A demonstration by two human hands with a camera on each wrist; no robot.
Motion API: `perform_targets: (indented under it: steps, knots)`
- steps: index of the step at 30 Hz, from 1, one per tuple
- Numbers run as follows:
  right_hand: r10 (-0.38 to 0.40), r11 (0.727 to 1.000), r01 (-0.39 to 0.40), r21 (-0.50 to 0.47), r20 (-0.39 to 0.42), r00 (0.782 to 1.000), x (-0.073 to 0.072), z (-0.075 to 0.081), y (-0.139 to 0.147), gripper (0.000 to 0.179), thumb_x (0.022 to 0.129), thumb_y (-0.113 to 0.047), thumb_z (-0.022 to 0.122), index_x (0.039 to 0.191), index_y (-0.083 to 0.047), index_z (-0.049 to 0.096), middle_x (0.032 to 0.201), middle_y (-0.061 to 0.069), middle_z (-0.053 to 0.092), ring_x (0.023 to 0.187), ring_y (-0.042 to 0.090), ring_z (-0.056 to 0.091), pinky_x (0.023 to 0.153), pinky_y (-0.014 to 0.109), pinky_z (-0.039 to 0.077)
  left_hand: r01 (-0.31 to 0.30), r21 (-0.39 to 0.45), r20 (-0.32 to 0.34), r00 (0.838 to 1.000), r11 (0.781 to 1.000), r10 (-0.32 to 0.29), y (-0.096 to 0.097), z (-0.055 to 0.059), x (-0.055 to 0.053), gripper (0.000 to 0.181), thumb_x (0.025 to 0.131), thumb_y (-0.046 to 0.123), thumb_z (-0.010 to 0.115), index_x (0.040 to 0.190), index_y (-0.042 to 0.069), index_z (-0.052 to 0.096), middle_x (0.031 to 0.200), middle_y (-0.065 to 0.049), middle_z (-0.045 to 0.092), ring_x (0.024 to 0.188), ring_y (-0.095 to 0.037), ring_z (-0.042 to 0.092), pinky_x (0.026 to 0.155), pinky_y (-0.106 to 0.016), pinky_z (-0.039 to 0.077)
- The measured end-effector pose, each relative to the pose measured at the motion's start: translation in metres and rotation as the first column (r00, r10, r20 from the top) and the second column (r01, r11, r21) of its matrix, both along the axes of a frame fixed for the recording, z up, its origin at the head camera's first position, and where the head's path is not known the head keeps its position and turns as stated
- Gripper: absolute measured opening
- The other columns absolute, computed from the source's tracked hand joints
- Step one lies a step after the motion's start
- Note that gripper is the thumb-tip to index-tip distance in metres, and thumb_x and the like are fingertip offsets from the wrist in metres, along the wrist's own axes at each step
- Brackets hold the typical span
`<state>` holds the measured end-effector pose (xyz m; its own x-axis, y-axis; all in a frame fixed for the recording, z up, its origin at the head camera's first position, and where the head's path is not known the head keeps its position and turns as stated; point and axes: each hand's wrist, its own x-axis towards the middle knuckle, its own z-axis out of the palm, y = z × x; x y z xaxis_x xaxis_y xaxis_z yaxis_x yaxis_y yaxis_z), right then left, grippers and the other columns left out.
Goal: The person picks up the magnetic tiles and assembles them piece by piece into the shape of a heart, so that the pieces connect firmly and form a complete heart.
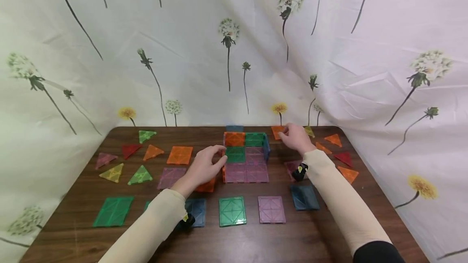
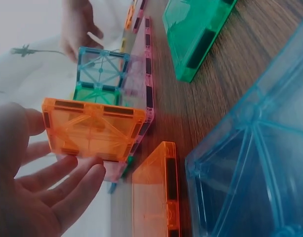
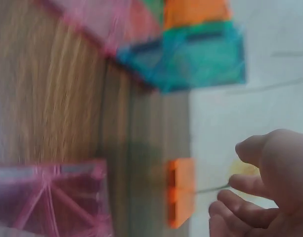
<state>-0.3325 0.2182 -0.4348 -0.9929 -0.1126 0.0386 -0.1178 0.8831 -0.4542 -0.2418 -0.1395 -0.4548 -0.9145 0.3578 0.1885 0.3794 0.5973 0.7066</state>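
- The box (image 1: 247, 165) stands nearer the worktop's (image 1: 252, 244) far edge, about midway between its sides. Its tiles are see-through coloured plastic with raised ribs and dark strips set in their edges.
- Its floor is four squares, two by two: green at the back left, pink for the other three.
- Upright at the back are an orange panel (image 1: 234, 138) on the left and a green panel (image 1: 254, 139) on the right; a blue panel (image 1: 266, 148) stands at the back of the right side.
- The left hand (image 1: 202, 167) is at the box's left side, thumb and fingers loosely parted at the orange wall (image 2: 92, 129), which stands upright. Whether they press on it is unclear.
- The right hand (image 1: 297, 138) has a narrow gap between thumb and bent fingers and holds nothing; it hovers beside the far orange tile (image 3: 182, 192), which lies flat by the far edge, right of the box.
- Triangles lie toward both far corners, a red one (image 1: 130, 150) on the left among them.
- Nearer the front edge lie a green square (image 1: 232, 211) and a pink square (image 1: 271, 209), flat and well apart from the box.
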Motion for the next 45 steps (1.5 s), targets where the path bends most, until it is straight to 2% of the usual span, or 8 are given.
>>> perform_targets:
  steps: [7,18,24,28,31,33,39,45]
  knots:
    - [-0.029,0.999,0.028,0.04,0.023,0.999,-0.017,-0.02,0.004,0.044,0.104,-0.031,0.063,0.125,0.008,0.061,0.123,0.031,0.062,0.114,0.047,0.059,0.096,0.057,0.051,0.023,0.011,0.019,1.0,1.0,-0.023,-0.005,-0.003,0.002,0.039,0.107,0.027,0.062,0.144,0.014,0.064,0.132,-0.008,0.07,0.108,-0.023,0.072,0.094,-0.047,0.059]
    - [-0.136,0.981,0.111,0.16,0.16,0.978,-0.025,-0.037,-0.004,0.061,0.106,-0.042,0.058,0.146,0.002,0.049,0.136,0.04,0.046,0.125,0.058,0.047,0.094,0.068,0.049,0.06,0.011,0.033,0.998,0.998,-0.06,-0.006,-0.004,0.001,0.04,0.108,0.029,0.061,0.145,0.015,0.063,0.138,-0.007,0.068,0.115,-0.023,0.07,0.098,-0.049,0.057]
    - [-0.143,0.975,0.114,0.192,0.14,0.98,-0.03,-0.035,-0.01,0.053,0.105,-0.041,0.062,0.134,0.003,0.059,0.128,0.037,0.058,0.118,0.057,0.054,0.087,0.066,0.053,0.046,0.027,0.048,0.998,0.999,-0.047,-0.009,-0.005,0.002,0.04,0.107,0.029,0.062,0.145,0.015,0.063,0.139,-0.007,0.068,0.112,-0.023,0.07,0.097,-0.048,0.058]
    - [-0.18,0.976,0.16,0.147,0.132,0.975,-0.031,-0.032,-0.013,0.06,0.1,-0.04,0.069,0.132,0.009,0.052,0.129,0.041,0.053,0.12,0.06,0.051,0.09,0.067,0.052,0.046,0.024,0.041,0.998,0.999,-0.047,-0.01,-0.005,0.002,0.04,0.107,0.029,0.063,0.145,0.014,0.063,0.139,-0.008,0.068,0.115,-0.023,0.07,0.097,-0.047,0.058]
    - [-0.209,0.974,0.2,0.102,0.082,0.975,-0.031,-0.029,-0.013,0.071,0.093,-0.037,0.079,0.13,0.012,0.045,0.128,0.043,0.048,0.119,0.061,0.048,0.093,0.066,0.051,0.038,0.026,0.03,0.999,0.999,-0.039,-0.01,-0.005,0.002,0.04,0.107,0.029,0.063,0.144,0.014,0.064,0.138,-0.007,0.068,0.116,-0.024,0.069,0.098,-0.047,0.058]
    - [-0.204,0.975,0.2,0.092,0.034,0.978,-0.029,-0.025,-0.013,0.066,0.09,-0.031,0.082,0.126,0.013,0.048,0.123,0.04,0.051,0.114,0.056,0.053,0.091,0.064,0.053,0.034,0.031,0.026,0.999,0.999,-0.035,-0.01,-0.004,0.001,0.039,0.107,0.029,0.063,0.144,0.014,0.064,0.137,-0.006,0.068,0.115,-0.023,0.069,0.097,-0.047,0.058]
    - [-0.078,0.982,0.078,0.173,-0.006,0.997,-0.014,-0.022,-0.006,0.024,0.099,-0.017,0.07,0.111,0.004,0.066,0.104,0.024,0.069,0.082,0.036,0.067,0.072,0.054,0.058,0.035,0.034,0.028,0.999,0.999,-0.036,-0.01,-0.005,0.002,0.039,0.107,0.028,0.063,0.143,0.014,0.065,0.136,-0.007,0.069,0.111,-0.023,0.07,0.095,-0.047,0.058]
    - [-0.04,0.997,0.043,0.06,-0.05,0.998,0.009,-0.018,0.001,0.027,0.107,-0.026,0.062,0.106,0.001,0.063,0.09,0.017,0.066,0.071,0.028,0.059,0.065,0.043,0.05,0.03,0.04,0.03,0.999,0.999,-0.031,-0.011,-0.007,0.003,0.039,0.106,0.028,0.064,0.143,0.014,0.065,0.135,-0.005,0.069,0.108,-0.02,0.07,0.094,-0.046,0.059]
